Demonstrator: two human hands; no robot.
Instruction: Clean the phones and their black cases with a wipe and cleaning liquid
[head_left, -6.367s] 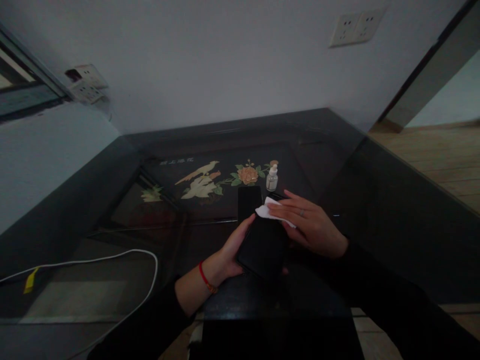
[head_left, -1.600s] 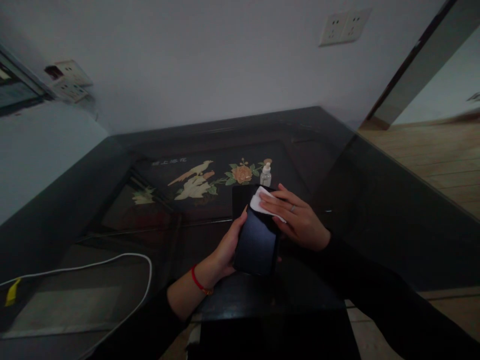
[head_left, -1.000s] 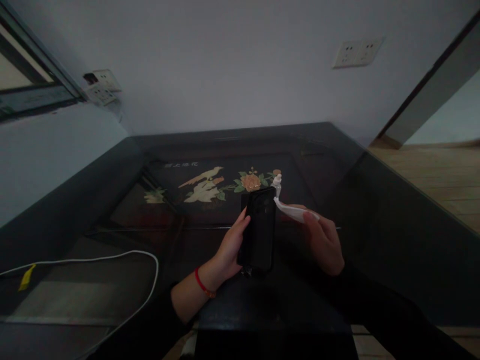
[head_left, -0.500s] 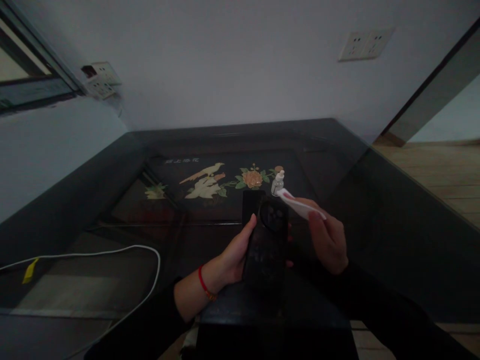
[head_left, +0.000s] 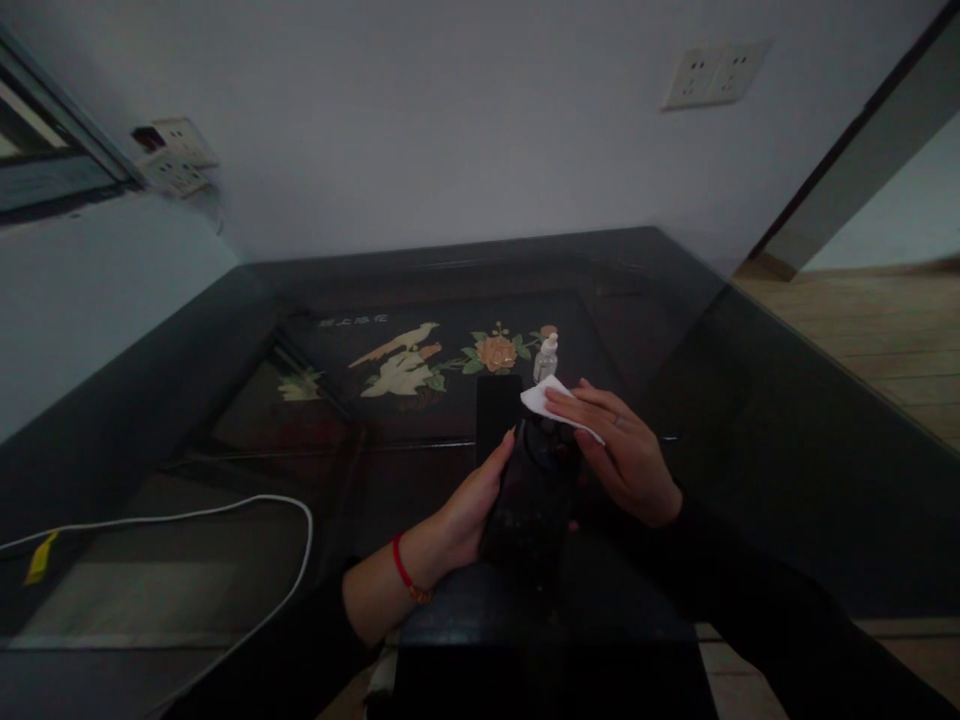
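Observation:
My left hand (head_left: 469,510), with a red bracelet at the wrist, is closed round a dark phone (head_left: 529,500), its back with a round camera bump turned up. Over the phone's top end, my right hand (head_left: 626,455) presses a folded white wipe (head_left: 546,395) under its fingers, covering part of the camera area. A second dark, flat rectangular object (head_left: 495,402) lies on the table just beyond the phone. Behind the wipe stands a small clear dropper bottle (head_left: 546,358) with a white top.
The glossy dark table (head_left: 420,265) bears a bird-and-flower picture (head_left: 401,375). A white cable (head_left: 281,497) with a yellow tag (head_left: 41,558) curves across the left. Wall sockets (head_left: 716,75) are at the back, and a window (head_left: 52,150) is at the left.
My right hand has moved left and turned palm down, bringing the wipe from beside the phone onto its camera end. My left hand still holds the phone. The view has shifted slightly.

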